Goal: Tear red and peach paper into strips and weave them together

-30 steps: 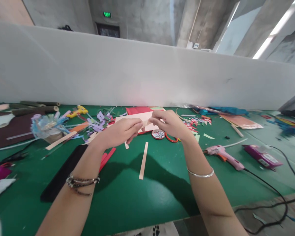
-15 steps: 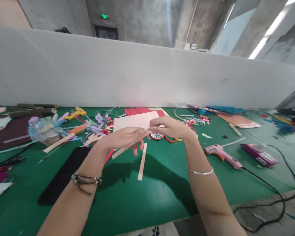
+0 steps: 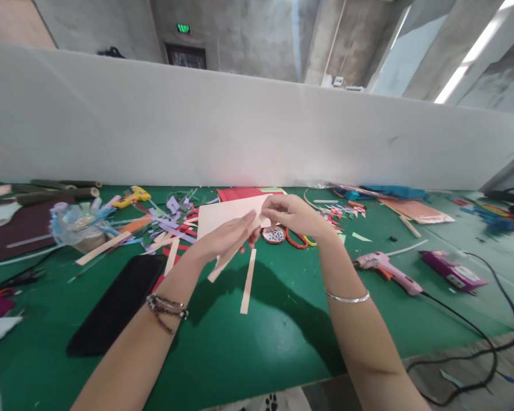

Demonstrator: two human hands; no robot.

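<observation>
A pale peach paper strip (image 3: 217,270) slants between my two hands above the green table. My right hand (image 3: 294,214) pinches its upper end between thumb and fingers. My left hand (image 3: 228,235) holds the strip lower down, with the thumb on top and the other fingers curled beneath, partly hidden. Another peach strip (image 3: 248,282) lies on the table just below my hands. Behind them rests a peach paper sheet (image 3: 223,211) over red paper (image 3: 244,194). Close by my right hand are a round dish of small beads (image 3: 274,234) and scissors with red-orange and yellow handles (image 3: 296,238).
A black phone-like slab (image 3: 117,305) lies at left, near purple paper scraps (image 3: 171,220) and a yellow glue gun (image 3: 132,197). To the right are a pink glue gun (image 3: 389,271), its black cable and a purple box (image 3: 453,269). A white partition (image 3: 257,125) stands behind.
My left hand has moved right and turned, its fingers closing more around the strip. The strip now slopes more steeply, its lower end shifted right. My right hand has moved slightly, still pinching.
</observation>
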